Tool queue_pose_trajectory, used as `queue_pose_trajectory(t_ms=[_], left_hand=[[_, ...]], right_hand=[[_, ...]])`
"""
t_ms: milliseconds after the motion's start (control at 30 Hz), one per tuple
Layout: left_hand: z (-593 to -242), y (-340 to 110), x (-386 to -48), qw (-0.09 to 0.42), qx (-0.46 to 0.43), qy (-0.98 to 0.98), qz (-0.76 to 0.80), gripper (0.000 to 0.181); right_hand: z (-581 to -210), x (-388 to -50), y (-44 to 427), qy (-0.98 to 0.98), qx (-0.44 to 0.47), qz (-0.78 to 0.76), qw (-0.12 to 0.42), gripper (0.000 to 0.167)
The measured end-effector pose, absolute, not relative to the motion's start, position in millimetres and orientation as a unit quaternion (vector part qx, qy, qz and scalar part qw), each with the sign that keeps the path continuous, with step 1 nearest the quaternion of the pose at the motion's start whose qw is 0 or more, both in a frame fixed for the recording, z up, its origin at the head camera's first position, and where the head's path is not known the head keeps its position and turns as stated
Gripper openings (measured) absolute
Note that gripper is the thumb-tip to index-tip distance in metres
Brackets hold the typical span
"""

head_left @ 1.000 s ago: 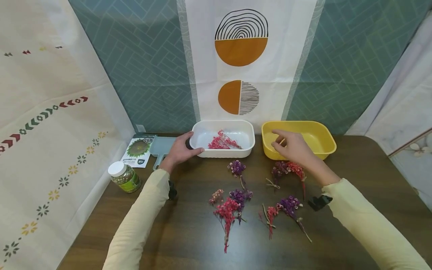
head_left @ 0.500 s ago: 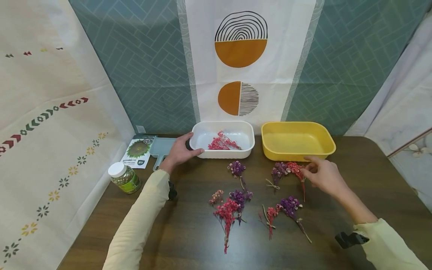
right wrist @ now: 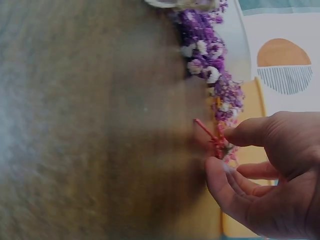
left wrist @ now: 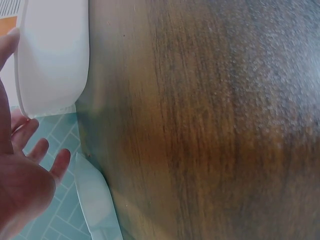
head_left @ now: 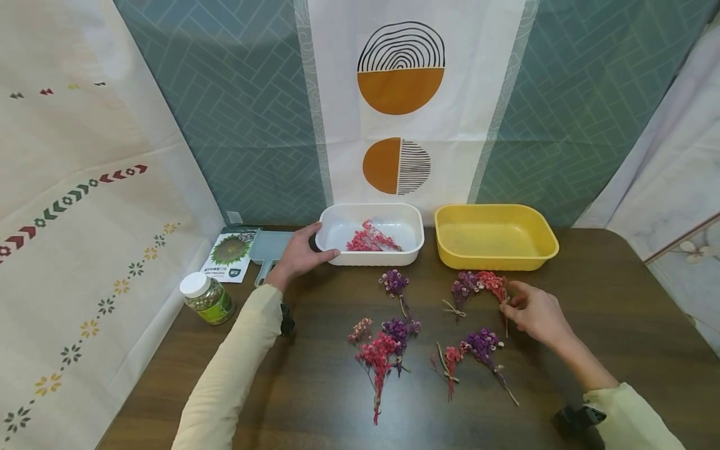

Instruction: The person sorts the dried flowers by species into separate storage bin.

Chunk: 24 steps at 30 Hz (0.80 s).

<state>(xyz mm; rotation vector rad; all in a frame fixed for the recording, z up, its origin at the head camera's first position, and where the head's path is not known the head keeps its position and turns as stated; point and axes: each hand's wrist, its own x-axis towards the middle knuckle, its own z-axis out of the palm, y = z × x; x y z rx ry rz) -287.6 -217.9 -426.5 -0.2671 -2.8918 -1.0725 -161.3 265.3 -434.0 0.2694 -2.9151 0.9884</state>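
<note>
My left hand holds the left end of a white container, thumb at its front rim and fingertips by the back corner; the left wrist view shows the hand against the container. Pink-red sprigs lie inside it. My right hand has thumb and index finger around the stem of a red sprig, beside a tied purple bunch. Up close, the right hand partly hides the red sprig. Several pink and purple sprigs lie nearer.
A yellow container stands behind the right hand. At the left are a lidded jar, a seed packet and a grey-blue scoop. Fabric hangs behind the brown table.
My right hand has come from over the yellow container down to the red sprig, its fingers now around the stem. The left hand stays at the white container.
</note>
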Motion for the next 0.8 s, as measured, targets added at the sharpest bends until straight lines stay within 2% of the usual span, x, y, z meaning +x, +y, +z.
queue_pose_trajectory(t_ms=[400,800], left_hand=[[-427.1,-217.2,-287.9,0.023,-0.086,-0.932,-0.352,0.094],[-427.2,-217.7,-287.9,0.023,-0.084,-0.932,-0.352,0.094]], right_hand=[[-445.5,-167.2,262.7,-0.948,0.075,0.304,0.064,0.049],[-446.8,-165.8,263.0,-0.95,0.069,0.3,0.054,0.047]])
